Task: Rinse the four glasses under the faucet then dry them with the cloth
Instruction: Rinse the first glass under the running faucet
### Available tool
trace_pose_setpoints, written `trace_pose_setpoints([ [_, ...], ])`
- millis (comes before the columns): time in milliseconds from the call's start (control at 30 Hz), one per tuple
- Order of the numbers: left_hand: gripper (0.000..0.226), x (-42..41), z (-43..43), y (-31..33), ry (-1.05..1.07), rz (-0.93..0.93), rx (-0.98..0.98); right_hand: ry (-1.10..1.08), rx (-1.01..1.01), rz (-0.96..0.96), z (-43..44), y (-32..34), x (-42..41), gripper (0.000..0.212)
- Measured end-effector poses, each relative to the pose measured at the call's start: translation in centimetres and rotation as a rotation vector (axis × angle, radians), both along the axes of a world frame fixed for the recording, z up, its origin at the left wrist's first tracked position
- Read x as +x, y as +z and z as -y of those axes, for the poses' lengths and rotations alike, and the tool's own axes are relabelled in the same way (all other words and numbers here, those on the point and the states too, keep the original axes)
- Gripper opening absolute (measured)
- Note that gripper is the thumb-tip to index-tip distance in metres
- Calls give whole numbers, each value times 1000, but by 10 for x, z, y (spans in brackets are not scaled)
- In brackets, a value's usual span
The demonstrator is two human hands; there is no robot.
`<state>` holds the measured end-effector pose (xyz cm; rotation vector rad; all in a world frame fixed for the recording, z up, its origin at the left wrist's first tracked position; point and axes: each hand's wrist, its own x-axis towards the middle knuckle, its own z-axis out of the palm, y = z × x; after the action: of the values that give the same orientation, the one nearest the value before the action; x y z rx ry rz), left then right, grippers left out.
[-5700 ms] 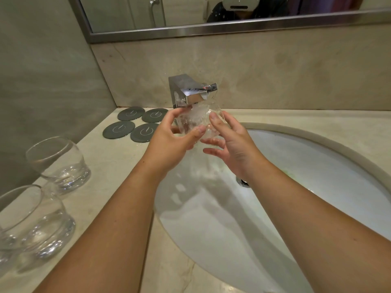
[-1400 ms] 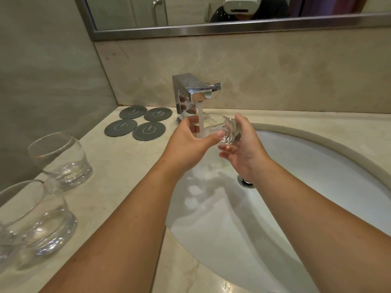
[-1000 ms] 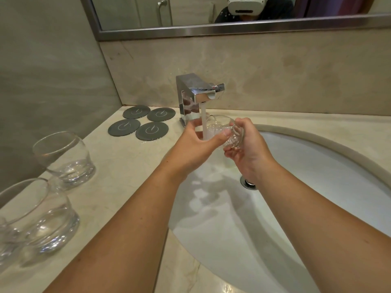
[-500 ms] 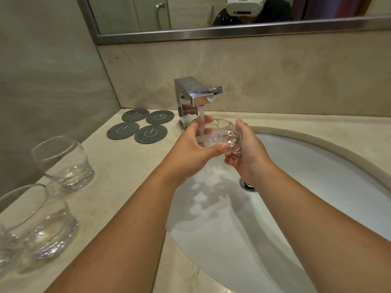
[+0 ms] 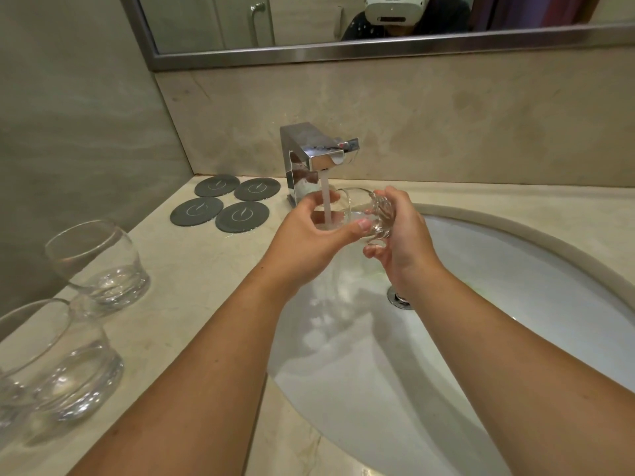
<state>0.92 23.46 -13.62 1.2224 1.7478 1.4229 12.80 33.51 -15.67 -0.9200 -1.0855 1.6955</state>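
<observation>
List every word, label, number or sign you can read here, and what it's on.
No words or numbers can be read.
Coasters: each bears a white round emblem, no letters.
Headset in the mirror: dark mark on its front, too blurred to read.
Faucet and glass: no marks show.

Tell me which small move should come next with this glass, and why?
Probably rotate the glass slightly: it lies on its side, left hand at the rim, right hand gripping the base, and the stream from the faucet strikes only near the rim.
</observation>
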Motion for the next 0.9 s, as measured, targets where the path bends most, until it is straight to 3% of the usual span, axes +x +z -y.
trace_pose_setpoints([
  [133,67,-1,2,1,-39,-26,28,9,-52,98,-1,0,3,57],
  [400,77,-1,-1,-3,-93,86,2,-24,-61,-12,5,3,0,27],
  [600,66,4,0,1,-42,120,-15,-17,19,-3,5,2,-2,18],
  [733,75,3,-1,-1,-8,91,11,2,28,-13,5,1,-5,17],
  [800,75,-1,-2,-3,13,62,16,25,7,-7,5,2,-4,21],
  [900,72,-4,0,-2,-2,24,18,91,-60,116,4,2,0,46],
])
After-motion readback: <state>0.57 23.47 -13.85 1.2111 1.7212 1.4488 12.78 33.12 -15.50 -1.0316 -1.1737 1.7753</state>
